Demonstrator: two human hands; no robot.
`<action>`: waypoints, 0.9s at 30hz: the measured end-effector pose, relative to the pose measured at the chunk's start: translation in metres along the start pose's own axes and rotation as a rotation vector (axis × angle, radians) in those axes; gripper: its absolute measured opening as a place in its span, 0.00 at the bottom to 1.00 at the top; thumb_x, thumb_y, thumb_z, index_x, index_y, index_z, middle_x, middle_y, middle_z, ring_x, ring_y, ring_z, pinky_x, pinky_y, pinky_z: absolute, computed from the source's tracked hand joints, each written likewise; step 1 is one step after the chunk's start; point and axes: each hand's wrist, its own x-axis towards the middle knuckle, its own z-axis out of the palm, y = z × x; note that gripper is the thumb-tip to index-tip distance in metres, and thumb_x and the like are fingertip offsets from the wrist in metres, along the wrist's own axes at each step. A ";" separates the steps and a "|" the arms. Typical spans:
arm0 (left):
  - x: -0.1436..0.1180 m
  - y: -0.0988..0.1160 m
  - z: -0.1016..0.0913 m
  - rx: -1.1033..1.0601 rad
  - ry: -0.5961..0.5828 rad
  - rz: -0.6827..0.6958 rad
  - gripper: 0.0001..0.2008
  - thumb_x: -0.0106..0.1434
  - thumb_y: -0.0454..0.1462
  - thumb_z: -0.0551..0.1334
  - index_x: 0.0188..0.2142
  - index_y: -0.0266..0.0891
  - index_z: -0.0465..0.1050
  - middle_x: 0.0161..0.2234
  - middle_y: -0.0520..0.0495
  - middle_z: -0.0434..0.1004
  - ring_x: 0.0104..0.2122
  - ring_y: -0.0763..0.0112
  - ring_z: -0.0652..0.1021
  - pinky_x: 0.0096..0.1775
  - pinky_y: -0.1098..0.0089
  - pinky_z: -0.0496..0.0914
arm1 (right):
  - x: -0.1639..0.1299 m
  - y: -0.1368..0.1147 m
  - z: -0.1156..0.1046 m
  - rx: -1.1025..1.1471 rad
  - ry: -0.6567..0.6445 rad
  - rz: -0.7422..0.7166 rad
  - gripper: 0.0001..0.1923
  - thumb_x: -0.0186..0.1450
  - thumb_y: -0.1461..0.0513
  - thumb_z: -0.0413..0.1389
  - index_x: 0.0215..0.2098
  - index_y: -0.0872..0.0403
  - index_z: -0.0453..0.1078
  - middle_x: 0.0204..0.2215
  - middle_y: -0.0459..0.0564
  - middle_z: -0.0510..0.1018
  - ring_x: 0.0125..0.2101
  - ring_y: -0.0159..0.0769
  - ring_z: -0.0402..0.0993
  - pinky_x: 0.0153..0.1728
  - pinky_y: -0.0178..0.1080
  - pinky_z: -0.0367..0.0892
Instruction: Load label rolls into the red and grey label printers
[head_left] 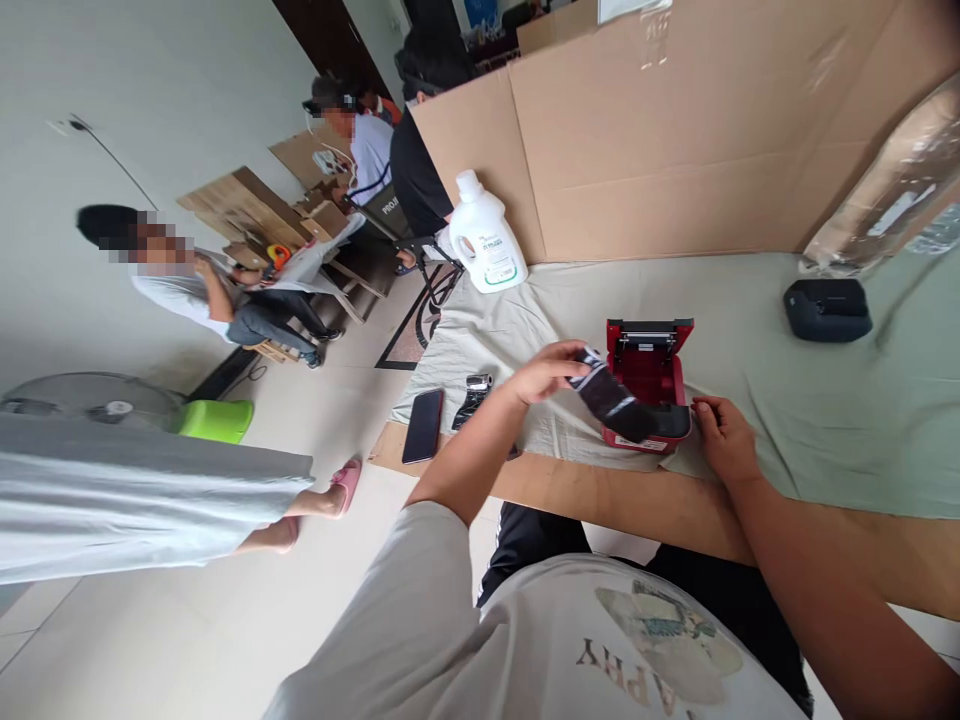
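My left hand [551,372] is closed on the upper end of a black strip with white markings [611,398]. The strip's lower end hangs over the front of a small red printer-like box [651,375], whose lid stands raised. My right hand [724,435] is by the front right corner of this box, fingers curled in. Whether they pinch its edge or something small is hidden. To the left of my forearm lies a small roll with a similar black strip [471,402], and beside it a dark phone [423,426].
A white jug [487,235] stands at the cloth's back left, before a tall cardboard panel [675,150]. A dark rounded device [827,309] and a wrapped parcel [877,190] are at right. Several people sit to the left; another stands near a fan [97,400].
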 end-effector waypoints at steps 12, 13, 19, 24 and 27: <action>-0.035 -0.047 -0.122 1.147 0.289 -0.462 0.23 0.52 0.35 0.66 0.50 0.44 0.78 0.55 0.47 0.77 0.60 0.48 0.69 0.60 0.55 0.61 | 0.002 -0.002 0.005 -0.090 -0.038 -0.088 0.25 0.67 0.44 0.45 0.40 0.52 0.75 0.37 0.58 0.81 0.39 0.49 0.75 0.43 0.53 0.69; -0.035 -0.051 -0.122 1.155 0.296 -0.467 0.23 0.52 0.35 0.67 0.50 0.44 0.78 0.56 0.46 0.76 0.61 0.47 0.67 0.61 0.53 0.60 | 0.002 -0.001 0.004 -0.087 -0.041 -0.082 0.26 0.67 0.44 0.45 0.40 0.52 0.75 0.37 0.58 0.81 0.39 0.50 0.75 0.43 0.53 0.69; -0.046 -0.056 -0.141 1.197 0.351 -0.540 0.25 0.51 0.34 0.68 0.51 0.44 0.76 0.55 0.44 0.76 0.60 0.47 0.69 0.61 0.53 0.60 | 0.001 -0.001 0.003 -0.064 -0.055 -0.029 0.27 0.66 0.43 0.45 0.41 0.53 0.75 0.36 0.58 0.80 0.37 0.49 0.75 0.41 0.53 0.70; -0.063 -0.048 -0.162 1.149 0.411 -0.575 0.28 0.58 0.38 0.65 0.58 0.41 0.69 0.57 0.44 0.74 0.54 0.61 0.74 0.53 0.69 0.68 | 0.001 -0.001 0.003 -0.058 -0.055 -0.033 0.27 0.65 0.42 0.46 0.41 0.54 0.75 0.36 0.58 0.80 0.38 0.49 0.75 0.42 0.53 0.70; -0.075 -0.046 -0.168 1.146 0.461 -0.609 0.28 0.58 0.34 0.63 0.58 0.38 0.67 0.57 0.42 0.74 0.53 0.63 0.75 0.50 0.72 0.70 | 0.001 0.000 0.003 -0.052 -0.058 -0.038 0.27 0.65 0.43 0.47 0.41 0.54 0.75 0.36 0.58 0.80 0.37 0.48 0.75 0.41 0.53 0.70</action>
